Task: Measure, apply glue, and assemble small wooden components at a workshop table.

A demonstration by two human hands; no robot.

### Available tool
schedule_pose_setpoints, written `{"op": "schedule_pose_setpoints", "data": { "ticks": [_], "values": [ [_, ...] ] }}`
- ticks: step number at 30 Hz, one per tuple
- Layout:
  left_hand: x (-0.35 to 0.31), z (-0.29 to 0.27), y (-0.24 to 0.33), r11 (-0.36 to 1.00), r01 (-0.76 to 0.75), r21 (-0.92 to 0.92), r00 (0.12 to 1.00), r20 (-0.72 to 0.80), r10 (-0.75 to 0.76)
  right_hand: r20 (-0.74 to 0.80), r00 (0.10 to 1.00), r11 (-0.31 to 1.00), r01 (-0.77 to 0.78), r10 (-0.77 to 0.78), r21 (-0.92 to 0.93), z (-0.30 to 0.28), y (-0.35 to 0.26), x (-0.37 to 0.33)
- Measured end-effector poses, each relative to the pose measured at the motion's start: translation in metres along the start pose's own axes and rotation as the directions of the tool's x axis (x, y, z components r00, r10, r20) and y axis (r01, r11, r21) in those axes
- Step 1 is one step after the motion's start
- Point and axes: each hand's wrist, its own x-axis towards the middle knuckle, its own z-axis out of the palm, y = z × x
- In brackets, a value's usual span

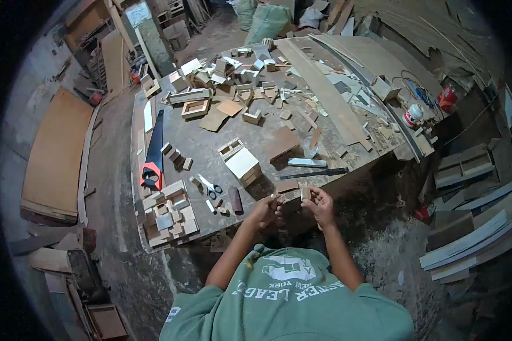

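At the table's near edge, my right hand point(321, 208) grips a small pale wooden block point(305, 194) between thumb and fingers. To its left, my left hand point(266, 211) is closed in a pinch, and whatever lies between the fingertips is too small to make out. A little wooden box point(242, 165) with a pale top stands just beyond my left hand. White-handled scissors point(211, 187) and a dark brown cylinder point(235, 200) lie to the left. Beyond my right hand are a dark bar point(313, 174) and a pale strip point(307, 162).
A handsaw point(154, 153) with an orange-black handle lies along the table's left side. A tray of wooden pieces point(168, 215) sits at the near left corner. Small boxes and offcuts point(227, 74) crowd the far side. A white bottle point(413, 115) and red can point(447, 98) stand right.
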Motion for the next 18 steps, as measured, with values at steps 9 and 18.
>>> {"op": "schedule_pose_setpoints", "data": {
  "ticks": [9, 18],
  "values": [
    [0.004, -0.030, 0.001, 0.894, -0.190, 0.406, 0.957, -0.126, 0.260, 0.036, 0.999, 1.000, 0.000, 0.001, -0.015, 0.008, 0.013, 0.006],
    [0.025, -0.022, 0.010, -0.009, -0.178, 0.984, 0.683, 0.130, 0.719, -0.020, 0.996, 0.989, 0.088, -0.091, -0.120, -0.013, 0.023, 0.007]
  ]
}}
